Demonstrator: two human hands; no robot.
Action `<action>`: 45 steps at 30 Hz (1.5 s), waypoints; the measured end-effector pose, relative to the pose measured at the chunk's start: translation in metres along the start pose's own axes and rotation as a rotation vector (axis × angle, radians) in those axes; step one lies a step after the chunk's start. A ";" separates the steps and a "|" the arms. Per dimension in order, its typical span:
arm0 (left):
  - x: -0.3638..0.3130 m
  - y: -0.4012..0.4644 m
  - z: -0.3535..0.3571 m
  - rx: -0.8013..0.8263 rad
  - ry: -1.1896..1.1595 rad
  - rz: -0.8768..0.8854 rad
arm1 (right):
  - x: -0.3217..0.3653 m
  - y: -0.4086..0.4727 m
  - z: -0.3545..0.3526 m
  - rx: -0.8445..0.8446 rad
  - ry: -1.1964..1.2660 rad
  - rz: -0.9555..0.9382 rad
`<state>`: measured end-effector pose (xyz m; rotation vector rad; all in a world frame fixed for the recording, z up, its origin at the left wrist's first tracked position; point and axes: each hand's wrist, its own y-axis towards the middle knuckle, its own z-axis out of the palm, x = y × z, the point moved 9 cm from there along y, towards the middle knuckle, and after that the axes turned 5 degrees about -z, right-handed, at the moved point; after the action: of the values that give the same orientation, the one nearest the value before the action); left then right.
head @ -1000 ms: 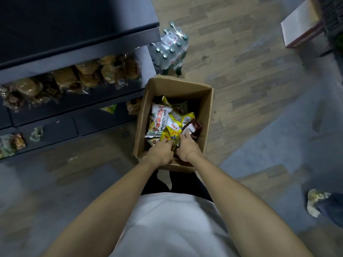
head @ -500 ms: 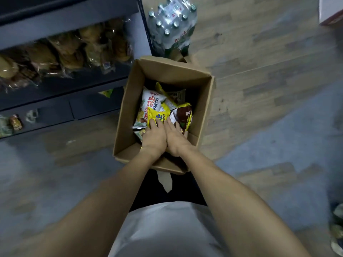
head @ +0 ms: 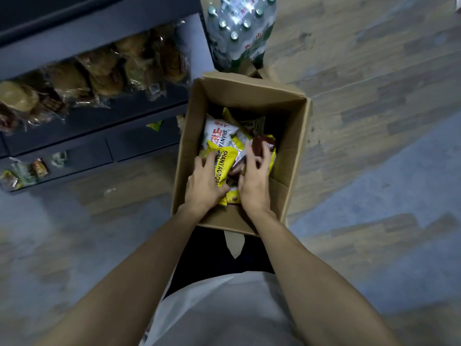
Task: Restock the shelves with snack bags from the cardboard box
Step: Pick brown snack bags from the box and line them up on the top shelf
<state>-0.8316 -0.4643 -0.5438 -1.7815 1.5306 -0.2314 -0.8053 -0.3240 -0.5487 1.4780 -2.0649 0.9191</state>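
Both hands inside cardboard box (head: 294,136). Left hand (head: 203,186) grasps yellow snack bag (head: 224,168). Right hand (head: 254,181) grasps dark brown bag (head: 260,146).

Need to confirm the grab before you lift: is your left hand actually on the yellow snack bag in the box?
Touching. The head view shows the left hand with fingers curled over the yellow snack bag's edge inside the cardboard box.
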 end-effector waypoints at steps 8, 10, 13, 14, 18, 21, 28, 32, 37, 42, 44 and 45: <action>-0.002 0.010 -0.008 -0.106 -0.030 0.056 | -0.025 0.012 0.010 0.071 -0.066 0.329; 0.002 0.020 0.007 -0.029 0.031 0.042 | -0.028 0.014 0.018 0.135 -0.034 0.393; 0.009 0.029 0.025 0.036 0.143 0.048 | -0.029 0.020 0.032 0.161 -0.030 0.446; 0.012 0.031 0.028 0.040 0.158 0.046 | -0.030 0.022 0.036 0.146 -0.027 0.467; 0.022 0.039 0.026 0.024 0.127 -0.005 | -0.032 0.028 0.041 0.111 0.016 0.568; 0.018 0.039 0.013 0.036 0.117 -0.058 | -0.033 0.031 0.031 0.079 0.064 0.622; -0.019 0.002 -0.034 -0.007 0.115 0.052 | 0.006 0.029 -0.012 0.068 -0.008 0.542; -0.036 -0.026 -0.061 -0.079 0.104 0.201 | 0.035 0.019 -0.047 0.018 -0.072 0.444; -0.042 -0.046 -0.089 -0.188 0.094 0.343 | 0.067 0.001 -0.075 0.030 -0.222 0.260; -0.031 -0.059 -0.092 -0.212 0.089 0.356 | 0.070 -0.025 -0.089 0.030 -0.272 0.207; -0.025 -0.066 -0.089 -0.212 0.080 0.346 | 0.070 -0.032 -0.092 0.019 -0.244 0.214; -0.022 -0.070 -0.089 -0.211 0.079 0.328 | 0.072 -0.037 -0.093 0.017 -0.234 0.211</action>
<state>-0.8353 -0.4823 -0.4302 -1.6607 1.9355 0.0233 -0.7973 -0.3107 -0.4264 1.4563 -2.4248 0.8781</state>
